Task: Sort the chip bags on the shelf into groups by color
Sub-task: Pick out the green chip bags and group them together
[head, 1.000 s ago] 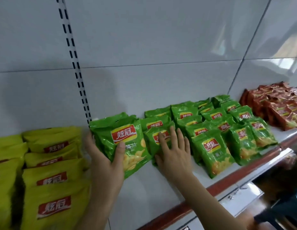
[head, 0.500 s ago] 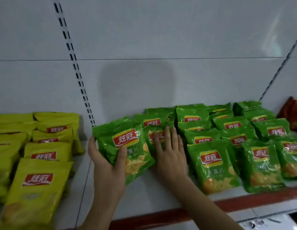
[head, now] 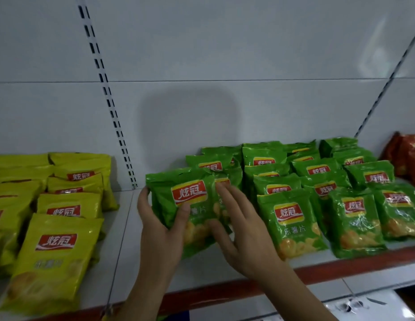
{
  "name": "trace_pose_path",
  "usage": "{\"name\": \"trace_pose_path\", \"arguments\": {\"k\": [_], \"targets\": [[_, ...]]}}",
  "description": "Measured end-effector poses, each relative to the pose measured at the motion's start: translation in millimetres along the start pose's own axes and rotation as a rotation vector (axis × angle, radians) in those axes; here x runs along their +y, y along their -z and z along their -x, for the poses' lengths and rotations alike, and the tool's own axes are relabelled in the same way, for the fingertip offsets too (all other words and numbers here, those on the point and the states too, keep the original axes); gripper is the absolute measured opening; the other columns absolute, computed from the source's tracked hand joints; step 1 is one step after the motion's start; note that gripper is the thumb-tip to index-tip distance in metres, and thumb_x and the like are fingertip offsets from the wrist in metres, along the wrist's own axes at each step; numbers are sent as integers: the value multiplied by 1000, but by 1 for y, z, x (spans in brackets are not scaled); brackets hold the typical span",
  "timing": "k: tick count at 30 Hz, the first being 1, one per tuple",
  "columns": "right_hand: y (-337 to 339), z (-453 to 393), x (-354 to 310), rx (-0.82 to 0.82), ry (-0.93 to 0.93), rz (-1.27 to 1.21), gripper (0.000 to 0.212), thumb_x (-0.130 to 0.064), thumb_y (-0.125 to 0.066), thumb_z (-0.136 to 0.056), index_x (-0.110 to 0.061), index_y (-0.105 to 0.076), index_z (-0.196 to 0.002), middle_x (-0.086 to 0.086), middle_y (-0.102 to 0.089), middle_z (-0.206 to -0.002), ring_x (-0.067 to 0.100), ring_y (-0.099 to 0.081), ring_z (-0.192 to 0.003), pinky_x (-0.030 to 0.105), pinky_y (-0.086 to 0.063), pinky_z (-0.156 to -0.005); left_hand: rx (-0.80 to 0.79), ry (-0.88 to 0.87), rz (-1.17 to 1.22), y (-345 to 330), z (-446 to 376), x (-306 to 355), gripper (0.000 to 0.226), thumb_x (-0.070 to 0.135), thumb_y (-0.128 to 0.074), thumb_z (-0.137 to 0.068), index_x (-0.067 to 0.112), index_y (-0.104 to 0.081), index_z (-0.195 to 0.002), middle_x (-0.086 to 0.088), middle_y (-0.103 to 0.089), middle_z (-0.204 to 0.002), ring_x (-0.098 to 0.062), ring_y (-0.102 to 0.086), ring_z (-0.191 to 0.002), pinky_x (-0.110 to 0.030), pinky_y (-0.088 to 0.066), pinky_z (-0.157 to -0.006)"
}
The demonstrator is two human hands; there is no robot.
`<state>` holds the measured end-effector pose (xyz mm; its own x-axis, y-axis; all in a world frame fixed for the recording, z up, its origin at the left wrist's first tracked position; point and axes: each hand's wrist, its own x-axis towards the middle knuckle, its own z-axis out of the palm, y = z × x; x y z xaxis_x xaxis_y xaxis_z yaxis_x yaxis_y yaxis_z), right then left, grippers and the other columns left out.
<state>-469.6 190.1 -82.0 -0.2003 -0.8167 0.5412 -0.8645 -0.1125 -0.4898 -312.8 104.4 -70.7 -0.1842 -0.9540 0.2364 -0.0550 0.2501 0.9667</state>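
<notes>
The upper half of the frame is filled by the white back panel (head: 225,54), crossed by a slotted upright (head: 102,79) at upper left. Below it, the white shelf (head: 123,228) with a red front edge is seen across the lower frame. The green bags (head: 317,181) are packed in rows at centre right, touching and overlapping one another. The yellow bags (head: 58,253) are grouped at lower left, apart from the green group. A few red bags (head: 408,156) are seen at the right edge, just beside the green ones. At centre, one green bag (head: 185,200) is gripped by the left hand (head: 160,230), fingers behind its left edge and thumb curled over its front. The right hand (head: 243,232) is laid with straight, spread fingers against that bag's right side, nothing clasped.
</notes>
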Motion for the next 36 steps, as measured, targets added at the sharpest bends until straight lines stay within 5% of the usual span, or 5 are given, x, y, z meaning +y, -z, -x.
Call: {"name": "trace_pose_path", "arguments": {"k": [3,13,21,32,36], "targets": [[1,8,-3,-131,-88,13,81,-61,-54,-101,-50,-7,-166,-2,-30,-166,31,-64,-118,47,-59,-94,-78,9,-14,-9,3,-2,87,46,-75,-84,36,-26,-156,20,-66,-125,16,-66,-98,-4,-51,-70],[7,24,22,127,-179,466,80,-44,-77,-94,-24,-40,-162,19,-52,-150,38,-62,-123,53,-56,-96,31,60,-42,8,11,-18,65,19,-61,-104,23,-27,-159,16,-61,-113,17,-60,-79,-7,-44,-58],[-13,0,31,-31,-178,757,69,-62,-48,-102,-22,-45,-159,24,-51,-151,46,-32,-153,64,-23,-125,108,57,-82,28,11,-15,63,14,-61,-104,19,-28,-158,12,-59,-117,25,-58,-81,-1,-44,-58],[-1,-3,41,-162,-165,750,75,-69,-37,-100,-28,-38,-164,25,-19,-173,46,-2,-162,66,-14,-127,65,25,-77,-3,13,-4,54,16,-61,-104,22,-37,-152,23,-63,-108,22,-63,-86,-4,-50,-62],[14,1,36,0,-146,610,62,-50,-38,-107,-24,-39,-163,19,-31,-170,39,-12,-163,62,-18,-129,39,17,-86,-11,11,0,58,15,-63,-103,23,-35,-154,23,-64,-106,20,-64,-85,-6,-51,-61]]}}
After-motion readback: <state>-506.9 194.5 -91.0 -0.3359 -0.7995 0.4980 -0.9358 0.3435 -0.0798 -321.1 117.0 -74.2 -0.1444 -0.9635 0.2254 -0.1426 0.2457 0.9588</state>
